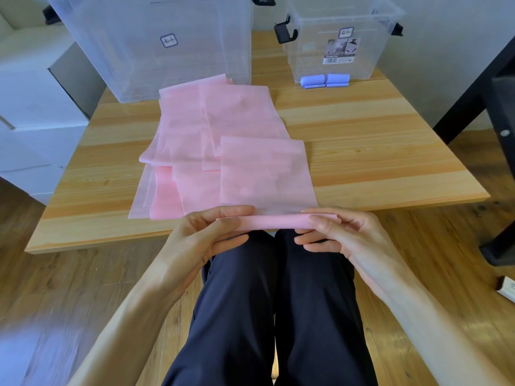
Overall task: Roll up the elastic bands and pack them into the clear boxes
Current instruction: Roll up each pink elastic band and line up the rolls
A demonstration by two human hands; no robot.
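A long pink elastic band (262, 168) lies in loose folds across the wooden table (376, 162). Its near end is rolled into a narrow pink roll (274, 220) just past the table's front edge. My left hand (209, 229) pinches the roll's left end and my right hand (340, 232) pinches its right end. A large clear box (156, 43) stands at the back left, a smaller clear box (337, 40) at the back right. Two rolled blue bands (324, 80) show at the foot of the small box; whether they lie inside it or in front is unclear.
My legs in dark trousers (278, 316) are below the hands. White cabinets (30, 107) stand to the left. A black frame (479, 87) rises at the right. The small box has black latches (285, 32).
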